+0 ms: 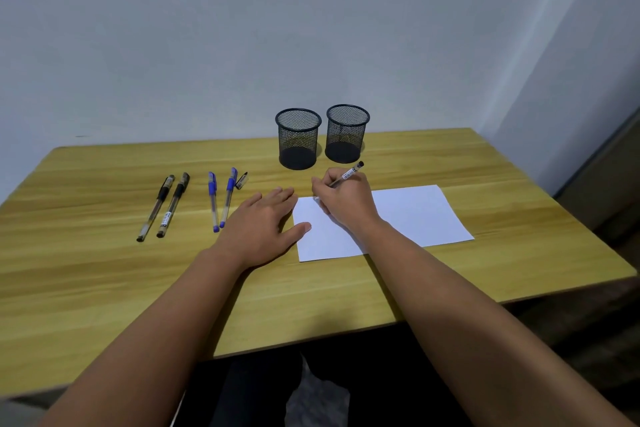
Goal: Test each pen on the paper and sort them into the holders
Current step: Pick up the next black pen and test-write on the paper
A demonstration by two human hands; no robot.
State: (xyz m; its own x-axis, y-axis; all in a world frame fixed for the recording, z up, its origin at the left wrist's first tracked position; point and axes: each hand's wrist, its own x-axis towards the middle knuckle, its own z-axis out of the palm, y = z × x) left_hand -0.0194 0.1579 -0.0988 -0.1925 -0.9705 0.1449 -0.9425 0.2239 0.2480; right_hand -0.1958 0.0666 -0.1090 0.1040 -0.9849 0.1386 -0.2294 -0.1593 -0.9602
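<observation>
My right hand [341, 199] grips an uncapped black pen [350, 173] in a writing hold, its tip touching the top left corner of the white paper [415, 215]. My left hand [265, 224] lies flat with straight fingers beside the sheet, the thumb pressing on its left edge. Two black mesh holders stand behind the paper, the left holder [298, 139] and the right holder [347, 133], and both look empty. To the left lie two black pens [162, 206] and two blue pens [220, 199], all capped. A loose black cap [241, 180] rests by the blue pens.
Everything sits on a wooden table [104, 281] set against a pale wall. The table's right edge and front edge are close to the paper and my forearms. Dark floor shows below the front edge.
</observation>
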